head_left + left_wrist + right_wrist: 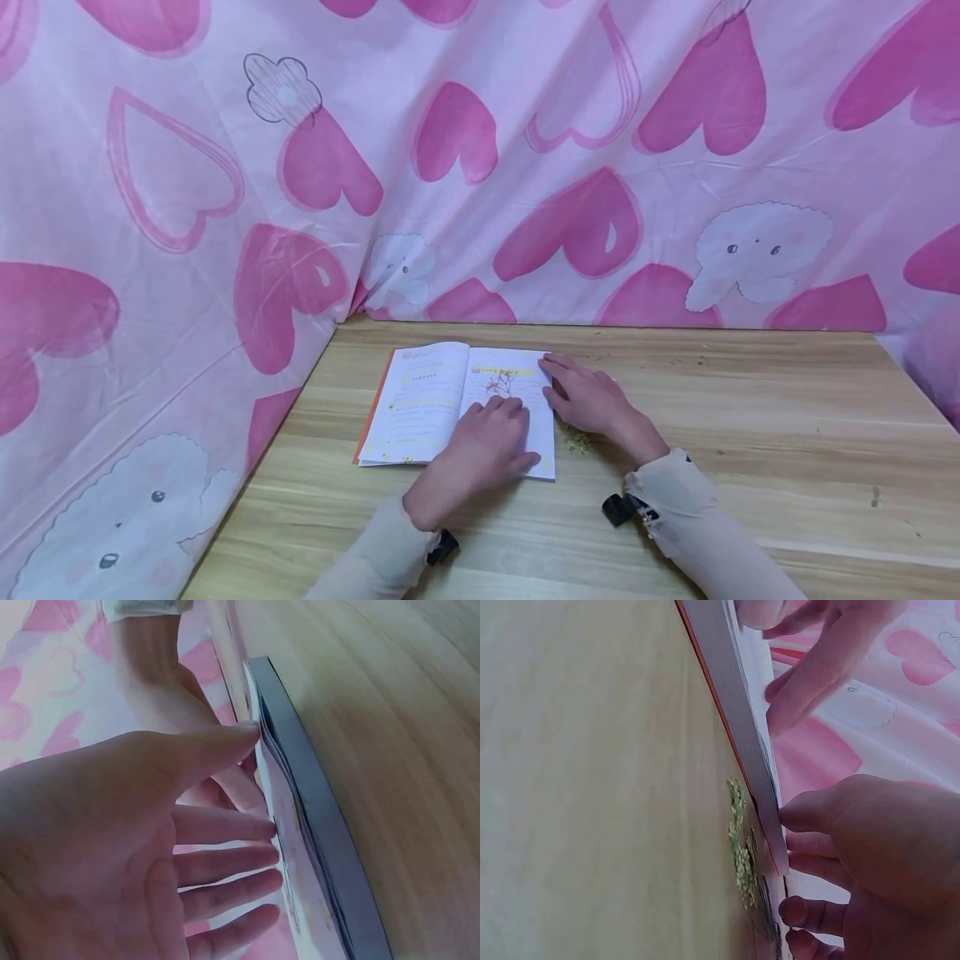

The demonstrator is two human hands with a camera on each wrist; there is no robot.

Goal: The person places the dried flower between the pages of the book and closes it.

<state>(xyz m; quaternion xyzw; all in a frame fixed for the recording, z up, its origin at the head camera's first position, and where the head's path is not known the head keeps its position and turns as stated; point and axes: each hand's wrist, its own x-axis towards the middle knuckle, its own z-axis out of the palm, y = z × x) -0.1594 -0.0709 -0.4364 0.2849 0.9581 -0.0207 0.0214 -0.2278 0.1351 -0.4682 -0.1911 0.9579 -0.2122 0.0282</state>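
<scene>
An open book [427,400] with an orange cover edge lies on the wooden table. On its right page rests a small dried flower sprig [501,383], orange-brown with thin stems. My left hand [487,442] lies over the lower right page, fingertips touching the paper; in the left wrist view its fingers [229,862] are extended. At the book's right edge, near the upper corner, is my right hand [592,396]. Its thumb [806,810] touches the page edge in the right wrist view, and some fingers reach past the corner. No held object shows in either hand.
A yellow-green dried flower sprig [577,442] lies on the table [750,433] just right of the book, below my right wrist. Pink heart-patterned cloth [525,167] hangs behind the table and along its left side.
</scene>
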